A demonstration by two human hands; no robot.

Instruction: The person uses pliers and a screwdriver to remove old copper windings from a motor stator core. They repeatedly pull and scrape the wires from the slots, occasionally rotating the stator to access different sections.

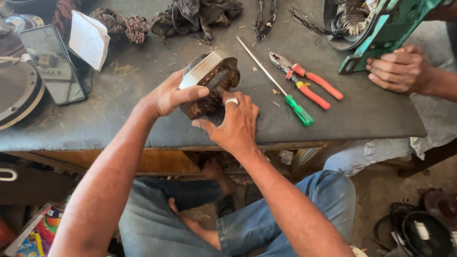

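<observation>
Both of our hands meet on a rusty motor stator (210, 83) near the table (349, 113) edge: left hand (168, 94) grasping its metal side, right hand (234, 123) clasping its front. At three o'clock lie a green-handled screwdriver (278, 83) and red pliers (305, 80).

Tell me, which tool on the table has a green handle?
The screwdriver, with its long thin metal shaft and green handle. The pliers beside it have red handles and short jaws instead. Neither of the person's hands touches either tool.
</observation>
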